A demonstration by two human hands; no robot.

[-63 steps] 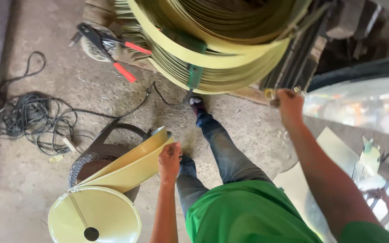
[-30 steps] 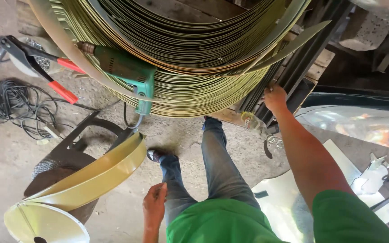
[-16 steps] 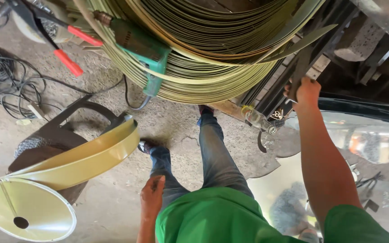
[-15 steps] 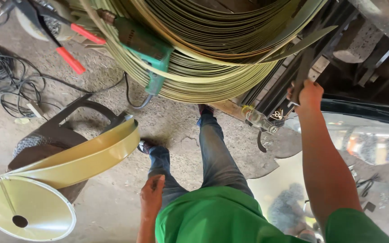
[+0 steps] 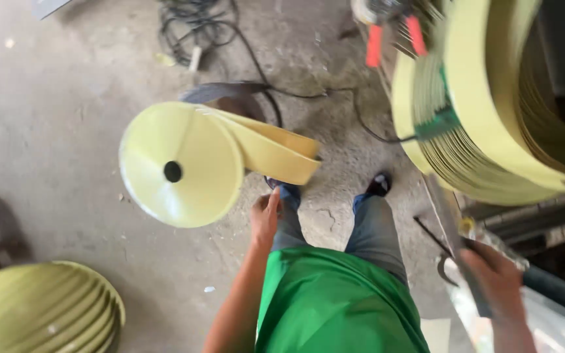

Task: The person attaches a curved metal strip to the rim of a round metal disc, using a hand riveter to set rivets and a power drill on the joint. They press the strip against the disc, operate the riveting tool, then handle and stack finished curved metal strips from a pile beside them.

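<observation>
My right hand (image 5: pixel 495 282) is at the lower right, closed around a flat grey metal bar (image 5: pixel 448 216) that slants up toward a big stack of pale yellow rings (image 5: pixel 485 111). My left hand (image 5: pixel 264 216) hangs beside my left thigh with its fingers loosely apart and holds nothing. Nearest to it is a pale yellow cone-shaped disc (image 5: pixel 178 163) with a small round hole, lying on a dark stand. My green shirt and jeans fill the lower middle.
Several pale yellow dished pieces (image 5: pixel 40 310) are stacked at the lower left. Black cables (image 5: pixel 207 26) lie on the concrete floor at the top. A red-handled tool (image 5: pixel 393 33) rests by the ring stack. Shiny clear plastic (image 5: pixel 550 320) sits at the lower right.
The view has swung left and down. My right hand has dropped from the ring stack to the lower right, now gripping the flat bar. My left hand stays by my thigh.
</observation>
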